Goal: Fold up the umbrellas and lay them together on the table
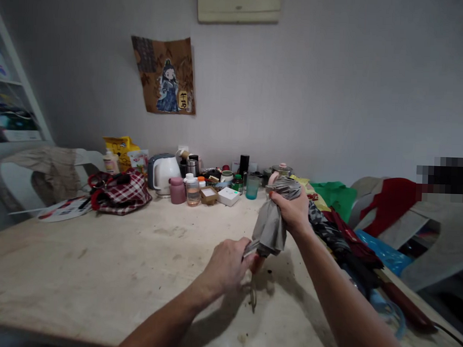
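A grey folding umbrella [269, 228], closed with its fabric loosely gathered, is held tilted above the table in front of me. My right hand [295, 208] wraps round its upper end, where the pleats bunch together. Lower down, my left hand [230, 262] pinches a fold or strap at the edge of the fabric. A brownish handle [257, 264] shows under the cloth beside my left fingers, with a thin cord loop [253, 296] hanging below it. My left palm and the inner side of its grip are hidden.
Several more folded umbrellas [330, 237] lie along the table's right side. At the back stand a white kettle [166, 174], a pink jar [176, 190], a small white box [228, 195] and a blue cup [252, 187]. A checked bag [124, 192] sits on the left of the table [99, 270].
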Motion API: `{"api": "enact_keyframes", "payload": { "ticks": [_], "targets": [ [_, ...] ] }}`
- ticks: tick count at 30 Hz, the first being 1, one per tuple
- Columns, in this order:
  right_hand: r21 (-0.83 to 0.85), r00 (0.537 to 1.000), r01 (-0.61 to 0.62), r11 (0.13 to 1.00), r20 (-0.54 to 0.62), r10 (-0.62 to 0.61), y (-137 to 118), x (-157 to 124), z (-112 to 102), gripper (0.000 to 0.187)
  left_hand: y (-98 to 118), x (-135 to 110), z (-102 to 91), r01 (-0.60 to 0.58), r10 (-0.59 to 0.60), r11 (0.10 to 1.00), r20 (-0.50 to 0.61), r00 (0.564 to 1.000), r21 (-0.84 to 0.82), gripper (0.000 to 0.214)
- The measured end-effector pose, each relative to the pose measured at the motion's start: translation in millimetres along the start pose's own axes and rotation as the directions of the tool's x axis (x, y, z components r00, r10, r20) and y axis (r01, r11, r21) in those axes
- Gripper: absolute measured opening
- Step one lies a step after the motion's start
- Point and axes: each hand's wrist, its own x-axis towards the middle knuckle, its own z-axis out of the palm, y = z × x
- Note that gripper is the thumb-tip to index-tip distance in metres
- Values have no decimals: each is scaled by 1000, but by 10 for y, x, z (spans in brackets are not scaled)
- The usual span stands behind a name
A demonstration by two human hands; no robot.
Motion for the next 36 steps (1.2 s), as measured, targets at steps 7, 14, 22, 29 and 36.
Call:
{"api": "enact_keyframes", "payload": {
  "ticks": [7, 14, 22, 29, 36],
  "targets": [
    [33, 964, 78, 996, 252, -84, -3, -72, 1, 59, -184, 87, -453, -282, 169, 911, -350, 921, -302, 37],
    [344, 931, -211, 915, 356, 81, -176, -219, 78, 41, -534, 198, -700, -312, 166, 924, -503, 848, -222, 38],
    [440, 778, -523, 730, 596, 198, -389, -445, 124, 32, -678, 493, -130, -109, 34, 870, -162, 986, -480, 45],
    [504, 880, -440, 743, 408, 245, -369, -252, 8, 47, -344, 202, -112, -230, -86, 882, -620, 780, -412, 51],
    [503, 833, -495, 709, 507, 222, -327, -333, 76, 37, -129, 126, 129, 63, 148, 522, 163, 976, -851, 87]
  ]
}}
